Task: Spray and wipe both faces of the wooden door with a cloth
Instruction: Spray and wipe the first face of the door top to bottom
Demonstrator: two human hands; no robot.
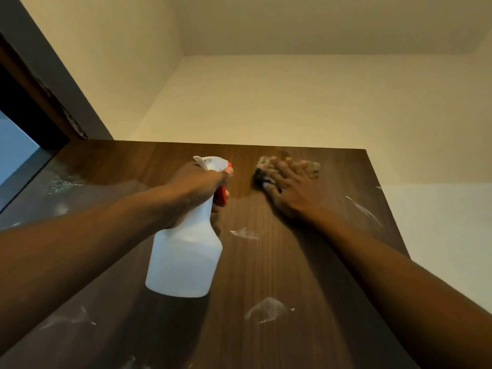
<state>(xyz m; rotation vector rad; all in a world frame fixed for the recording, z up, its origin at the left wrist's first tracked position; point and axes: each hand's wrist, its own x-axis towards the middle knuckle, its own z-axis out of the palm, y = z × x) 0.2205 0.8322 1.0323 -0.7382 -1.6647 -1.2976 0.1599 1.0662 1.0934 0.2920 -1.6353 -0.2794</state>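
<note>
The dark wooden door [266, 262] fills the lower half of the view, seen from below toward its top edge. White smears and scratch marks dot its face. My left hand [194, 187] grips the neck of a white spray bottle [186, 257] with a red trigger, held close to the door near the top. My right hand [287, 187] presses flat, fingers spread, on a crumpled cloth [263, 169] against the door just under its top edge. The cloth is mostly hidden under my fingers.
The dark door frame [40, 89] runs diagonally at the upper left, with a lit opening [13, 150] beside it. A cream wall [292, 102] and ceiling rise behind the door. The door's free edge runs down the right side.
</note>
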